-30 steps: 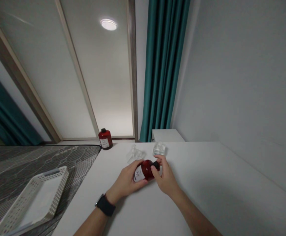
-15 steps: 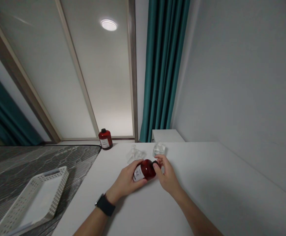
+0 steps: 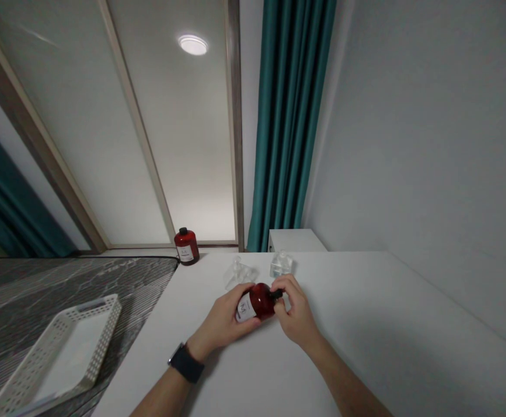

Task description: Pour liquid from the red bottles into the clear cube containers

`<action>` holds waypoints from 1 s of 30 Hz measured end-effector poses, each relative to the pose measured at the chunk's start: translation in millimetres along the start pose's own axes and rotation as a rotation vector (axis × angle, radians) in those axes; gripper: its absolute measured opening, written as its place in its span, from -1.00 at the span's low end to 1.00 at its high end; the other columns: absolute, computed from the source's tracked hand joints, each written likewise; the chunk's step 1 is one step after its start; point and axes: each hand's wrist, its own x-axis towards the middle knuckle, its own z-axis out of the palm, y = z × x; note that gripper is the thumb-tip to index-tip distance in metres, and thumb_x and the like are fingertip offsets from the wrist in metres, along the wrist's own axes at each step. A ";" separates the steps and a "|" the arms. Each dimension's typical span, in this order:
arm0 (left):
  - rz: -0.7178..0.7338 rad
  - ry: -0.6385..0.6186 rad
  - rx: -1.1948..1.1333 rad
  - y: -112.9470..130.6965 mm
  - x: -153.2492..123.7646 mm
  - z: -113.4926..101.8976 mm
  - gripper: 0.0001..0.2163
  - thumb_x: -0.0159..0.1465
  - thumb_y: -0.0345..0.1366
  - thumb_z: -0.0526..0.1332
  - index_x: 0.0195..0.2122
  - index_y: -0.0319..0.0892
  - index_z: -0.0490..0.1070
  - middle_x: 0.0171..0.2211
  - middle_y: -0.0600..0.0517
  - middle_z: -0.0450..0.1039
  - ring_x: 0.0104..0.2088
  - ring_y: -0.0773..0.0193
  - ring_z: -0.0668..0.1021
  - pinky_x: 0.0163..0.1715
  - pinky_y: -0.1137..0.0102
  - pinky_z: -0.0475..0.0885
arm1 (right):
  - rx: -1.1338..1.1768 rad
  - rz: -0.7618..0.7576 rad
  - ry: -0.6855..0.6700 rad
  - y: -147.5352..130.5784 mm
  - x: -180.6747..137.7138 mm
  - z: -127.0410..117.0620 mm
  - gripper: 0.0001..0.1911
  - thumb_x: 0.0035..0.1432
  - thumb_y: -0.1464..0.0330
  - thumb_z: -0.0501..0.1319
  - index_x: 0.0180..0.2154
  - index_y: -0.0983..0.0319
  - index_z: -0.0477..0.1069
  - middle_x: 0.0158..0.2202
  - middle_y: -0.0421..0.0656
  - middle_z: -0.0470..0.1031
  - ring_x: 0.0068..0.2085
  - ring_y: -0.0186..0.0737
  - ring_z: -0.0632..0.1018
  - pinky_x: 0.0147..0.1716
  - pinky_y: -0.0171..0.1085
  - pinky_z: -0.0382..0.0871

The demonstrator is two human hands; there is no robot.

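Observation:
A dark red bottle [image 3: 261,300] with a white label and a black cap [image 3: 276,294] lies tilted over the table, its neck toward the right. My left hand [image 3: 224,315] is wrapped round the label end, thumb below and fingers above. At the neck, my right hand [image 3: 296,310] curls its thumb and index finger round the black cap. Just behind the bottle rest a crumpled piece of clear plastic [image 3: 239,271] and a second clear plastic piece [image 3: 282,263].
Another red bottle [image 3: 186,248] with a black cap stands upright at the table's far left corner. Left of the white table [image 3: 253,382], lower down, a white perforated basket [image 3: 105,333] sits on a grey patterned surface [image 3: 31,307]. A white cabinet [image 3: 296,238] and a teal curtain [image 3: 291,116] are behind.
My right hand has shifted its fingers on the cap: the thumb moved down to its lower side and the index finger lies above. The left hand and bottle stay put.

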 end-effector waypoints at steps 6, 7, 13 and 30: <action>-0.008 -0.006 -0.014 2.0 0.0 -1.0 -0.45 0.22 -0.11 0.31 0.19 -0.13 0.23 0.12 -0.13 0.45 0.08 0.01 0.53 0.09 0.17 0.42 | 0.074 0.027 0.070 8.4 -1.5 0.5 -0.68 -0.05 0.62 0.04 -0.28 0.16 0.30 -0.23 -0.14 0.31 -0.16 -0.14 0.42 -0.16 -0.17 0.36; -0.010 -0.008 -0.015 1.6 0.1 -1.0 -0.45 0.22 -0.11 0.32 0.19 -0.13 0.23 0.13 -0.14 0.44 0.08 0.01 0.52 0.10 0.17 0.41 | 0.085 0.037 0.076 10.5 -2.1 0.9 -0.68 -0.04 0.62 0.05 -0.27 0.16 0.30 -0.23 -0.14 0.31 -0.16 -0.14 0.42 -0.16 -0.18 0.37; -0.003 -0.019 -0.078 -7.7 -0.4 -0.9 -0.36 0.16 -0.05 0.37 0.21 -0.15 0.22 0.14 -0.16 0.43 0.10 -0.02 0.51 0.12 0.15 0.39 | 0.082 0.084 0.078 16.3 -3.5 2.4 -0.69 0.04 0.59 0.07 -0.19 0.15 0.30 -0.19 -0.15 0.30 -0.16 -0.17 0.42 -0.15 -0.20 0.37; 0.057 0.088 -0.053 -7.3 -4.5 10.0 -0.37 0.18 -0.19 0.30 0.24 -0.20 0.12 0.19 -0.24 0.33 0.18 -0.09 0.42 0.19 0.03 0.31 | -0.121 0.192 0.121 28.0 -0.5 -2.6 -0.83 0.27 0.33 0.12 -0.11 0.19 0.37 -0.30 -0.20 0.36 -0.37 -0.25 0.39 -0.29 -0.24 0.32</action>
